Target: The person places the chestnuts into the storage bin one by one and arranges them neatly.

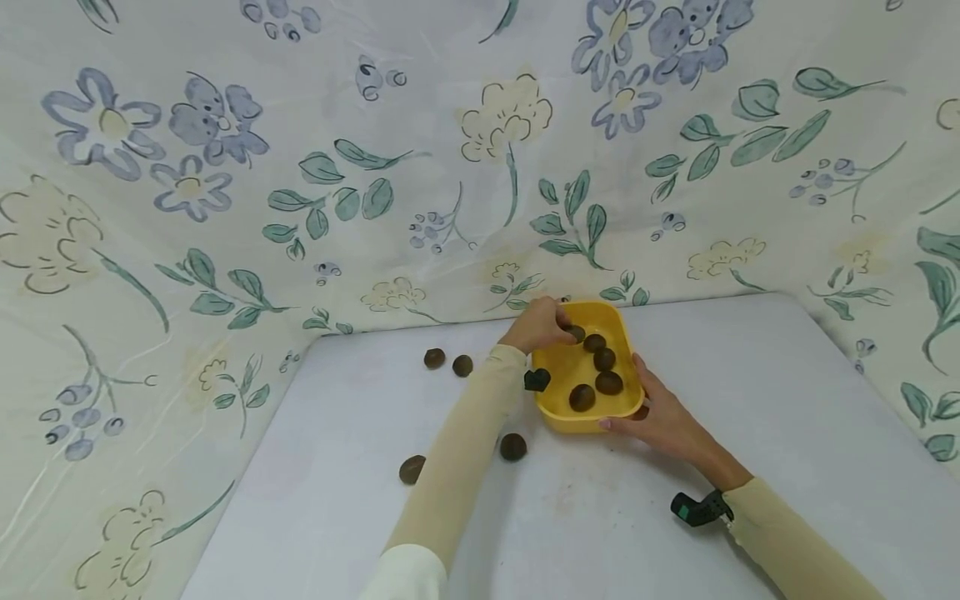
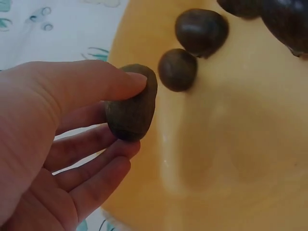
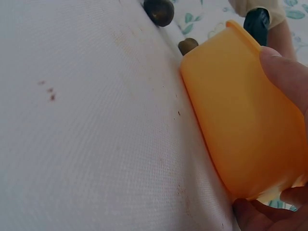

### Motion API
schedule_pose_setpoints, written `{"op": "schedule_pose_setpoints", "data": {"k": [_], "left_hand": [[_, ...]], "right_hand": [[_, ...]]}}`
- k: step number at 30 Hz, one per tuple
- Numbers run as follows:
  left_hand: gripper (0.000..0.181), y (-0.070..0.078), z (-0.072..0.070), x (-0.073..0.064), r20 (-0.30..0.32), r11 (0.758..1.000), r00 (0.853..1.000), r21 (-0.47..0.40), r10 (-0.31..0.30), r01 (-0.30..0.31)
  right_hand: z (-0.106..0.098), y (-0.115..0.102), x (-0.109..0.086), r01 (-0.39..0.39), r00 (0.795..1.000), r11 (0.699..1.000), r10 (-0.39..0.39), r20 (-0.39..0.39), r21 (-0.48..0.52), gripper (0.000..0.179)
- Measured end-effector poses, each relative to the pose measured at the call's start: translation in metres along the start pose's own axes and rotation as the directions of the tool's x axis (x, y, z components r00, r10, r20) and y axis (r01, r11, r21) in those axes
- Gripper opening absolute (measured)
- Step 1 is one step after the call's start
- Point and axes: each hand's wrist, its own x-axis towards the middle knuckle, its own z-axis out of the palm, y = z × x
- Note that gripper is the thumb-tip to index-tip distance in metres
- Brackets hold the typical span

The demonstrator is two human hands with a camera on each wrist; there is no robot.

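My left hand (image 1: 537, 325) is over the far left part of a yellow plastic container (image 1: 553, 408). It pinches a brown chestnut (image 2: 131, 108) between thumb and fingers, above the container's inside in the left wrist view. Several dark, glossy chestnuts (image 1: 582, 397) lie loose on the container's floor. At the near right corner, my right hand (image 1: 667, 425) grips the container, its thumb at the rim and its other fingers along the side. In the right wrist view the container's outer wall (image 3: 240, 106) shows, with the fingertips low against it.
On the white table (image 1: 330, 433), two chestnuts (image 1: 462, 365) lie left of the container. Another chestnut (image 1: 513, 447) is near its front left corner, and one more chestnut (image 1: 412, 469) is partly behind the left sleeve. A floral sheet (image 1: 450, 167) hangs behind the table.
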Motion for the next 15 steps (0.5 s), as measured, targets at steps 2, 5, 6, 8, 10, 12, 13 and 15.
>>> {"op": "schedule_pose_setpoints", "data": {"k": [2, 5, 6, 8, 10, 12, 13, 15], "left_hand": [[0.019, -0.001, 0.003, 0.002, 0.007, 1.0, 1.0, 0.013, -0.006, 0.006], [0.015, -0.002, 0.006, 0.004, 0.02, 0.999, 1.0, 0.04, -0.016, 0.015], [0.014, -0.002, 0.007, 0.005, 0.027, 0.999, 0.999, 0.049, -0.017, 0.016], [0.015, -0.002, 0.009, 0.007, 0.042, 0.998, 0.999, 0.06, -0.028, 0.026], [0.018, -0.002, 0.01, 0.008, 0.058, 0.997, 0.998, 0.076, -0.032, 0.028], [0.021, -0.001, 0.011, 0.009, 0.065, 0.995, 0.997, 0.093, -0.033, 0.027], [0.022, -0.001, 0.011, 0.009, 0.065, 0.994, 0.997, 0.102, -0.033, 0.026], [0.026, 0.0, 0.012, 0.009, 0.065, 0.993, 0.997, 0.113, -0.028, 0.021]], "right_hand": [[0.0, 0.0, 0.0, -0.002, 1.0, 1.0, 0.002, 0.001, 0.001, 0.13], [0.0, 0.0, 0.0, -0.004, 1.0, 1.0, 0.004, 0.002, 0.0, 0.131], [0.001, 0.0, 0.0, -0.002, 1.0, 1.0, 0.002, 0.0, 0.002, 0.131], [0.001, 0.0, 0.0, -0.002, 1.0, 1.0, 0.002, -0.004, 0.005, 0.132], [0.001, -0.001, -0.001, 0.005, 1.0, 1.0, -0.005, -0.007, 0.003, 0.132], [0.001, -0.001, -0.001, 0.006, 1.0, 1.0, -0.006, -0.012, 0.003, 0.131], [0.001, -0.001, -0.001, 0.005, 1.0, 1.0, -0.005, -0.013, 0.0, 0.131], [0.0, -0.001, -0.001, 0.004, 1.0, 1.0, -0.004, -0.014, -0.001, 0.131]]}}
